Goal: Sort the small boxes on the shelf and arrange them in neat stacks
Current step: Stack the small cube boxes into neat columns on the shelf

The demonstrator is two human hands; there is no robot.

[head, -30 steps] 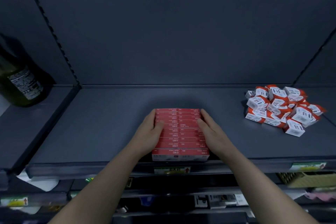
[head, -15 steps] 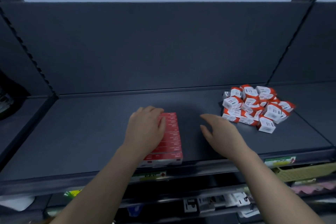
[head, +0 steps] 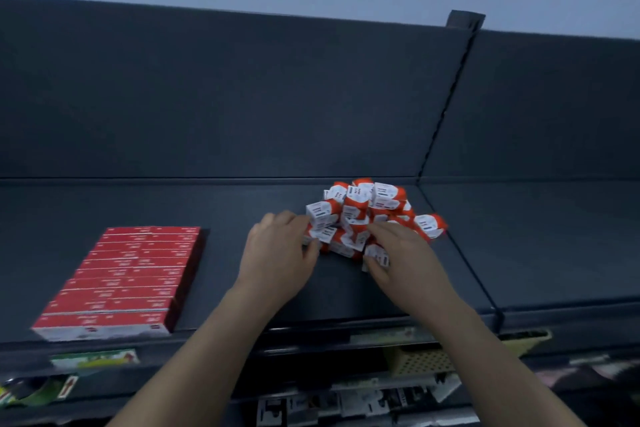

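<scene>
Now both bare hands reach forward over the dark grey metal shelf [head: 349,298] to a loose heap of small white-and-red cardboard boxes [head: 363,210], which lies on the shelf's right part, close to the dark grey back panel [head: 242,97] and just left of the slotted upright [head: 446,94] that divides this bay from the next. The boxes in the heap lie at all angles, some tilted and some on top of others. The left hand [head: 277,253] is at the heap's left edge, palm down, with its fingers curled against the outermost boxes and its thumb just below one of them; motion blur keeps me from telling whether it really grips a box or only touches the heap. The right hand [head: 407,253] is at the heap's near right side, and its thumb and curled fingers are closed round a single small white box [head: 378,254] at the front edge of the heap. The two hands are apart, with the front of the heap between them. Well to the left, near the shelf's front lip, lies a flat block of red cardboard boxes [head: 128,274], packed side by side in tidy rows with their edges lined up. Below the shelf lip there is a green price label [head: 93,359] and, further right, a pale yellow perforated basket [head: 426,362].
</scene>
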